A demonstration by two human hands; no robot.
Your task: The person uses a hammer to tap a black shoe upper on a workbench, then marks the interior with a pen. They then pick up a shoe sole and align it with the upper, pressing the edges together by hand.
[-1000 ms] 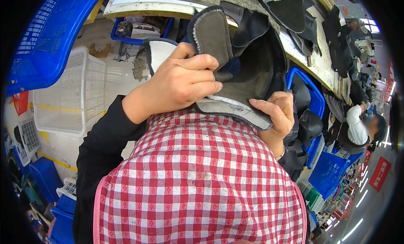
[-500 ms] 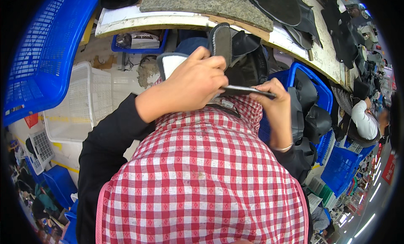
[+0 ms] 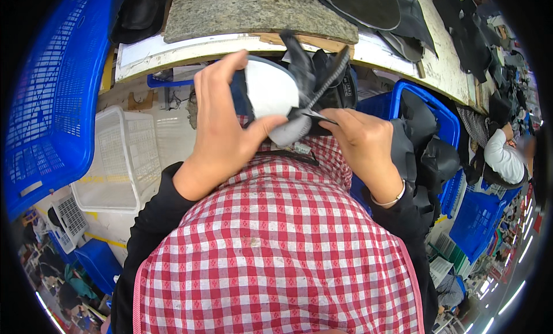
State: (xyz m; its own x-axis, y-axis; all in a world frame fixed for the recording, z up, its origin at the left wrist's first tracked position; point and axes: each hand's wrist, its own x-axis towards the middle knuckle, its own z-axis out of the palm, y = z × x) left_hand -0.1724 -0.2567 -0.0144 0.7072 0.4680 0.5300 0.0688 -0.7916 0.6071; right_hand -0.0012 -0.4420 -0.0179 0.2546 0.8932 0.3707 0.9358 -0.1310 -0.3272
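A black shoe upper (image 3: 331, 89) with a white, rounded lining piece (image 3: 271, 89) hangs above my lap, partly blurred by motion. My left hand (image 3: 222, 126) wraps round the white end, its thumb pressing in from below and the fingers along the outer side. A row of light stitching runs along one raised strip of the upper. With thumb and forefinger, my right hand (image 3: 366, 141) pinches a thin, dark piece at the upper's lower right; whether that piece is the upper's own edge I cannot tell.
Ahead lies a workbench edge (image 3: 224, 51) with a grey stone slab (image 3: 259, 17) and black leather pieces (image 3: 368, 8) on it. A blue basket (image 3: 397, 100) of black parts stands at right. White (image 3: 135, 161) and blue (image 3: 52, 103) baskets stand at left.
My left hand has turned from its back showing to a wide grip with the thumb below. The upper has swung so its white side faces me. My right hand has shifted slightly left.
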